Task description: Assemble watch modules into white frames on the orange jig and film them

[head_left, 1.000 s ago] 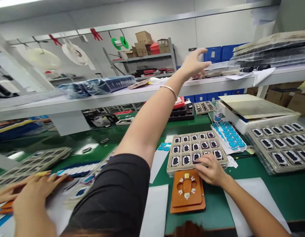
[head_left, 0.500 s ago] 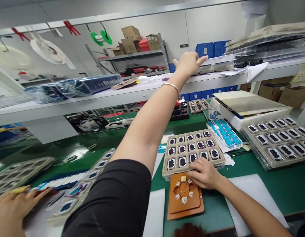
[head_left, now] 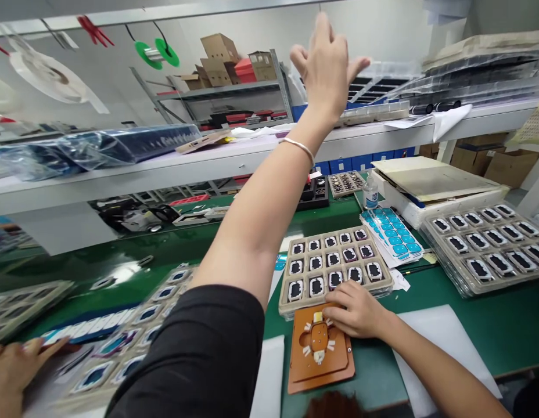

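Observation:
My left hand (head_left: 328,67), arm stretched far forward, is up above the white shelf with its fingers bent over a clear plastic tray (head_left: 378,81) with black strips, which is tipped up behind it. Its fingertips are partly hidden. My right hand (head_left: 354,309) has its fingers curled at the upper right edge of a brown fixture (head_left: 299,363); the thumb is hidden. White tabs surround the fixture's oval centre. Just behind lies a beige tray (head_left: 283,299) of white-framed black parts in rows.
A person's hand (head_left: 17,368) is at the far left beside another parts tray (head_left: 73,392). Blue sheets (head_left: 398,235) and stacked trays (head_left: 482,252) lie on the right. The white shelf (head_left: 217,168) crosses over the green table.
My left hand has risen, and the clear tray behind it now stands tilted. My right hand stays at the fixture. The whole view has shifted slightly.

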Demonstrator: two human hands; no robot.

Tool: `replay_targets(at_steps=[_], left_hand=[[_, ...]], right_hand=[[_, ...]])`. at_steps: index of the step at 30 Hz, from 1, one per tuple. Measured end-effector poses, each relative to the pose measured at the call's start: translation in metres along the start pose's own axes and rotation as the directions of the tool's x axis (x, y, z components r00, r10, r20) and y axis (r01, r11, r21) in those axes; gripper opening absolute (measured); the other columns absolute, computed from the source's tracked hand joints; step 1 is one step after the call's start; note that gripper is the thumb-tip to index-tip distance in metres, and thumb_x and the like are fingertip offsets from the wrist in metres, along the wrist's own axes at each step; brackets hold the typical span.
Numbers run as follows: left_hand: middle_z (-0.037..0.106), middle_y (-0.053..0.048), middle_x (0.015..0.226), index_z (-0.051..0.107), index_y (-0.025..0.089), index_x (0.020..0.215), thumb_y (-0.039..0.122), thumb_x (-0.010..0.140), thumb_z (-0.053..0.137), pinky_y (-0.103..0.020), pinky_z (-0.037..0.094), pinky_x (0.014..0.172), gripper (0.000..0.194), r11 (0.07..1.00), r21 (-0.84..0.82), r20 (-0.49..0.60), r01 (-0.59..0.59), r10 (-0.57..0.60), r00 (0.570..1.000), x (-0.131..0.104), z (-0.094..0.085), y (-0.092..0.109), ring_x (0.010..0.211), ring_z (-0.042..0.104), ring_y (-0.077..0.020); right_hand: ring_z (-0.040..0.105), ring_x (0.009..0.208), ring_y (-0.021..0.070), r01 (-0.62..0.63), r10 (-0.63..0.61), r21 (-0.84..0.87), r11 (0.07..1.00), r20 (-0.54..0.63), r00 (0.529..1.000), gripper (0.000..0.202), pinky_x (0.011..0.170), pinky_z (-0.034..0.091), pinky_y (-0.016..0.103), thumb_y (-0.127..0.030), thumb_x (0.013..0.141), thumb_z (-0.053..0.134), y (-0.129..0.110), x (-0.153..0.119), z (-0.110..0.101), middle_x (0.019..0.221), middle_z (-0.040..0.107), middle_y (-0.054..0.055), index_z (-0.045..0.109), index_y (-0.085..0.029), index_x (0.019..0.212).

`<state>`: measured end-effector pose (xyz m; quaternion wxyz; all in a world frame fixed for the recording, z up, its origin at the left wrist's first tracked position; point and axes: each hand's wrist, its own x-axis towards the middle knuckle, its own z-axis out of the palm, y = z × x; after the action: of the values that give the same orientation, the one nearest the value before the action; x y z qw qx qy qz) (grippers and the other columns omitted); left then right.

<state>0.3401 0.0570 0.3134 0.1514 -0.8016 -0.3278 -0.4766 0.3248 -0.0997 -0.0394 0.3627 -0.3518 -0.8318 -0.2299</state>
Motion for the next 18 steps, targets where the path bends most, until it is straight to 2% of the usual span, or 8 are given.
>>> replay_targets(at_steps=[3,7,9,13,18], left_hand=[[0.046,-0.014,0.141,0.065,0.018,0.113,0.046,0.100,0.050,-0.047,0.028,0.106,0.035,0.998,-0.028,0.150,0.048,-0.043,0.988,-0.002,0.025,-0.001,0.129,0.043,-0.0272],[0.048,-0.009,0.136,0.063,0.021,0.117,0.043,0.104,0.040,-0.047,0.031,0.102,0.035,0.995,-0.072,0.303,0.063,-0.038,0.952,0.001,0.049,-0.005,0.119,0.047,-0.0250],[0.049,-0.009,0.137,0.063,0.022,0.120,0.044,0.102,0.042,-0.048,0.031,0.103,0.035,0.997,-0.072,0.352,0.002,0.023,0.936,0.004,0.051,-0.009,0.122,0.045,-0.0274],[0.057,-0.012,0.134,0.063,0.024,0.121,0.044,0.090,0.060,-0.047,0.036,0.099,0.037,0.988,-0.064,0.414,-0.141,0.155,0.897,0.014,0.052,-0.022,0.124,0.047,-0.0333],[0.068,-0.009,0.115,0.068,0.020,0.112,0.036,0.087,0.059,-0.034,0.044,0.091,0.030,0.969,-0.152,0.471,-0.195,0.244,0.848,0.024,0.052,-0.038,0.109,0.060,-0.0269]], right_hand=[[0.050,0.082,0.0190,0.021,-0.021,0.000,1.000,0.028,0.999,0.009,0.068,0.035,0.033,-0.016,0.089,0.053,-0.002,0.000,0.002,0.103,0.068,0.007,0.062,-0.019,0.091],[0.050,0.081,0.0183,0.025,-0.025,-0.010,1.000,0.046,0.999,0.011,0.067,0.034,0.032,-0.017,0.091,0.052,-0.001,0.000,0.003,0.102,0.068,0.007,0.063,-0.018,0.089],[0.049,0.081,0.0181,0.019,-0.019,-0.012,1.000,0.053,0.998,0.012,0.067,0.033,0.032,-0.017,0.092,0.051,-0.001,0.000,0.004,0.101,0.068,0.007,0.062,-0.018,0.088],[0.049,0.080,0.0180,0.013,-0.013,0.000,1.000,0.075,0.997,0.010,0.068,0.032,0.032,-0.017,0.091,0.053,-0.001,-0.001,0.005,0.100,0.067,0.008,0.062,-0.018,0.087],[0.049,0.080,0.0178,0.002,-0.002,0.007,1.000,0.088,0.996,0.009,0.067,0.032,0.032,-0.019,0.092,0.054,0.001,-0.004,0.008,0.101,0.067,0.007,0.062,-0.018,0.088]])
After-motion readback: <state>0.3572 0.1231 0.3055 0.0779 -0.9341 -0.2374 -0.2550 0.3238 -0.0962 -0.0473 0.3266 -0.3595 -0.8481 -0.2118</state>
